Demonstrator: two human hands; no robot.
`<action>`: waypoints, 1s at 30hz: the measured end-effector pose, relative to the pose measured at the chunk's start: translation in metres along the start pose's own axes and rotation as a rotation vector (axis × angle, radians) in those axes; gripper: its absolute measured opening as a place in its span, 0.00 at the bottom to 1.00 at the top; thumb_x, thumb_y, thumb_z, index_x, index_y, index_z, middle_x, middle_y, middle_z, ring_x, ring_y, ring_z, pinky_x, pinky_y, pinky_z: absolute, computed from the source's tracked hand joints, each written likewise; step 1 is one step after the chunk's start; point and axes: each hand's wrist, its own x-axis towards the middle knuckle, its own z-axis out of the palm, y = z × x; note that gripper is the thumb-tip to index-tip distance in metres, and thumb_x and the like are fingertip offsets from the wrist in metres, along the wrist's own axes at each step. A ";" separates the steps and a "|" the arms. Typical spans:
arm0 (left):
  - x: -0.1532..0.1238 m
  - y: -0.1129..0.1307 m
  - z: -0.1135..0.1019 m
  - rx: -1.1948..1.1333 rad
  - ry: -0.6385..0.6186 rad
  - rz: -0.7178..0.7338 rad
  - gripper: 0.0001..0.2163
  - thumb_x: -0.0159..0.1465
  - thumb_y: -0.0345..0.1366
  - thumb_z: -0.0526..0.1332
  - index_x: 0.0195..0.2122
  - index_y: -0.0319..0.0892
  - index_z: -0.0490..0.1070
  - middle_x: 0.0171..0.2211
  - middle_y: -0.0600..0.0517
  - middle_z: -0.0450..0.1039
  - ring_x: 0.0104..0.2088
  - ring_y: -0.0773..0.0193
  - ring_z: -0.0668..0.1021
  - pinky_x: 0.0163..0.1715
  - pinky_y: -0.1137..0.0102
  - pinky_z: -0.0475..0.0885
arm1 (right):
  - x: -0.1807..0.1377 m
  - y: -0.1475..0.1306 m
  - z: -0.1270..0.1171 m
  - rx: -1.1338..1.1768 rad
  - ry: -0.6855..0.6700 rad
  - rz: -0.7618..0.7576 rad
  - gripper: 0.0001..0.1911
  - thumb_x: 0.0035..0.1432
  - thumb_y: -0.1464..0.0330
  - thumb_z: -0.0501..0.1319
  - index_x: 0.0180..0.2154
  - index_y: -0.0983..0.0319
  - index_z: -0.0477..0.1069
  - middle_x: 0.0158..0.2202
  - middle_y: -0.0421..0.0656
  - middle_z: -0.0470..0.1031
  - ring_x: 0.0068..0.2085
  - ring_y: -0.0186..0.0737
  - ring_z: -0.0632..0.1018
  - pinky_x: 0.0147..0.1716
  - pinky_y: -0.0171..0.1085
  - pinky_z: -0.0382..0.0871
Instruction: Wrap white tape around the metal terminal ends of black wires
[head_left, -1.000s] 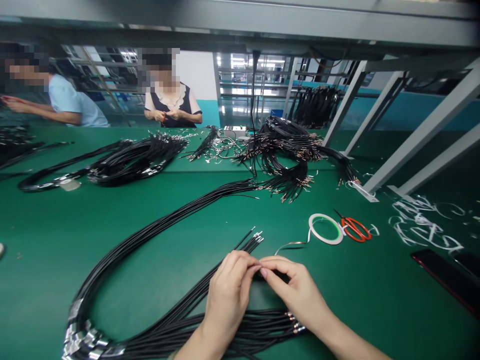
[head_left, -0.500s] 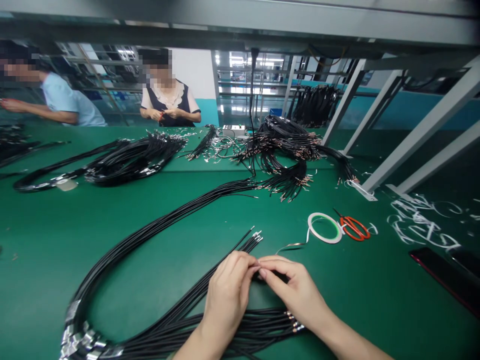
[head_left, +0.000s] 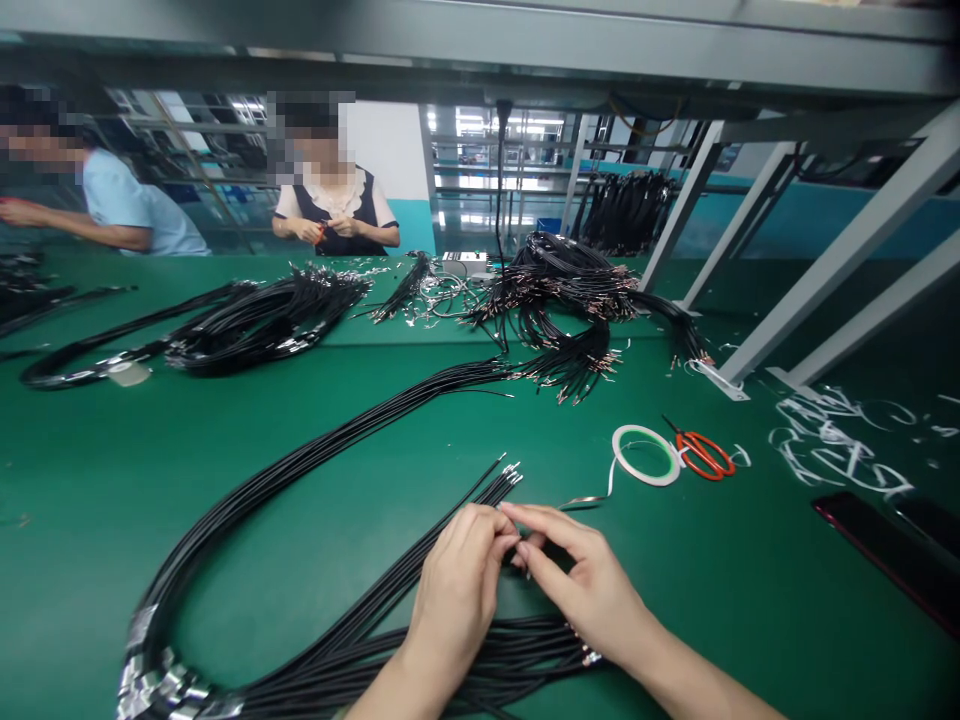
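My left hand [head_left: 459, 575] and my right hand [head_left: 589, 570] meet fingertip to fingertip above the green table. Both are closed in a pinch, on what looks like the end of a black cable; the fingers hide most of it. A bundle of black cables [head_left: 390, 590] with bare silvery ends passes beside and behind my left hand. More black cables [head_left: 517, 650] with coppery ends lie beneath my wrists. Beyond my right hand, a thin strip with a coppery face [head_left: 585, 501] trails from a white-and-green tape roll [head_left: 625, 470].
Orange-handled scissors [head_left: 705, 457] touch the tape roll. White backing scraps [head_left: 840, 440] and a dark phone [head_left: 877, 550] lie to the right. Cable heaps [head_left: 562, 280] sit at the back by slanted metal legs [head_left: 832, 250]. Silvery wraps [head_left: 161, 685] bind the bundle's bend. Two people work across the table.
My right index finger has moved left and up over my left fingertips, while the thumb stays near them. The view has shifted slightly.
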 end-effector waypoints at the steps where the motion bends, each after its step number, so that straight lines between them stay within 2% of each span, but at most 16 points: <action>1: 0.000 0.000 0.000 -0.010 0.000 -0.009 0.06 0.67 0.29 0.49 0.36 0.44 0.64 0.34 0.49 0.68 0.35 0.61 0.72 0.36 0.67 0.67 | 0.001 -0.001 -0.001 -0.014 0.006 -0.005 0.18 0.59 0.73 0.57 0.50 0.55 0.71 0.45 0.44 0.75 0.40 0.39 0.76 0.44 0.40 0.70; 4: 0.000 0.000 0.001 -0.047 -0.001 -0.052 0.05 0.67 0.30 0.50 0.36 0.44 0.64 0.34 0.50 0.67 0.36 0.62 0.72 0.36 0.67 0.67 | 0.001 -0.001 -0.001 -0.040 0.024 -0.018 0.17 0.60 0.74 0.56 0.49 0.56 0.72 0.38 0.43 0.76 0.37 0.38 0.76 0.41 0.38 0.70; 9: -0.001 0.000 0.001 -0.081 0.006 -0.080 0.06 0.67 0.29 0.50 0.36 0.43 0.64 0.34 0.50 0.67 0.36 0.62 0.72 0.37 0.68 0.67 | 0.001 0.003 0.001 -0.031 0.017 0.036 0.16 0.60 0.71 0.57 0.50 0.58 0.71 0.35 0.42 0.75 0.32 0.36 0.76 0.38 0.38 0.72; 13: -0.001 0.000 0.001 -0.087 0.021 -0.082 0.05 0.66 0.30 0.51 0.36 0.43 0.64 0.34 0.50 0.67 0.36 0.62 0.72 0.36 0.68 0.68 | 0.001 0.004 0.003 -0.003 -0.014 0.094 0.13 0.61 0.67 0.57 0.46 0.60 0.74 0.32 0.43 0.75 0.29 0.37 0.78 0.32 0.36 0.73; 16: 0.000 0.001 0.001 -0.089 0.026 -0.085 0.05 0.66 0.30 0.51 0.35 0.43 0.64 0.34 0.50 0.67 0.36 0.62 0.72 0.36 0.68 0.68 | 0.000 0.005 0.003 0.003 0.025 0.088 0.14 0.59 0.66 0.58 0.46 0.60 0.73 0.40 0.45 0.75 0.27 0.35 0.79 0.33 0.37 0.74; 18: 0.000 0.002 0.000 -0.097 0.023 -0.091 0.05 0.66 0.30 0.50 0.35 0.43 0.64 0.34 0.50 0.67 0.35 0.62 0.72 0.36 0.68 0.68 | -0.001 0.006 0.002 -0.038 0.053 0.045 0.18 0.59 0.68 0.59 0.52 0.57 0.69 0.48 0.47 0.72 0.26 0.33 0.79 0.40 0.40 0.74; 20: 0.000 0.002 0.000 -0.107 0.017 -0.095 0.05 0.66 0.29 0.51 0.35 0.43 0.64 0.34 0.50 0.67 0.36 0.62 0.72 0.36 0.68 0.68 | -0.002 0.007 0.002 -0.072 0.045 0.011 0.24 0.59 0.69 0.57 0.57 0.54 0.63 0.51 0.47 0.71 0.26 0.32 0.78 0.42 0.42 0.73; 22: 0.000 0.002 0.000 -0.117 0.012 -0.099 0.05 0.66 0.29 0.51 0.36 0.43 0.64 0.35 0.50 0.67 0.36 0.62 0.72 0.37 0.68 0.68 | -0.002 0.008 0.001 -0.082 0.018 0.010 0.24 0.60 0.70 0.56 0.58 0.53 0.61 0.47 0.45 0.74 0.27 0.33 0.77 0.38 0.40 0.74; 25: 0.000 0.002 0.001 -0.124 0.015 -0.110 0.05 0.66 0.29 0.51 0.36 0.43 0.65 0.35 0.50 0.68 0.37 0.62 0.72 0.37 0.68 0.68 | -0.002 0.007 0.001 -0.083 0.046 0.007 0.19 0.60 0.71 0.56 0.54 0.56 0.66 0.39 0.43 0.77 0.28 0.34 0.77 0.36 0.38 0.73; 28: 0.001 0.003 0.002 -0.122 0.032 -0.126 0.05 0.66 0.30 0.51 0.35 0.43 0.64 0.34 0.51 0.67 0.36 0.63 0.72 0.37 0.69 0.68 | 0.000 0.005 0.001 -0.122 0.088 0.010 0.12 0.60 0.70 0.57 0.45 0.60 0.73 0.31 0.41 0.75 0.31 0.37 0.76 0.36 0.37 0.70; 30: 0.000 0.005 0.002 -0.114 0.042 -0.134 0.05 0.66 0.30 0.52 0.34 0.43 0.64 0.33 0.51 0.67 0.35 0.63 0.72 0.36 0.69 0.68 | 0.001 0.004 0.002 -0.128 0.078 0.043 0.08 0.60 0.70 0.58 0.38 0.61 0.75 0.29 0.41 0.74 0.31 0.38 0.75 0.35 0.37 0.69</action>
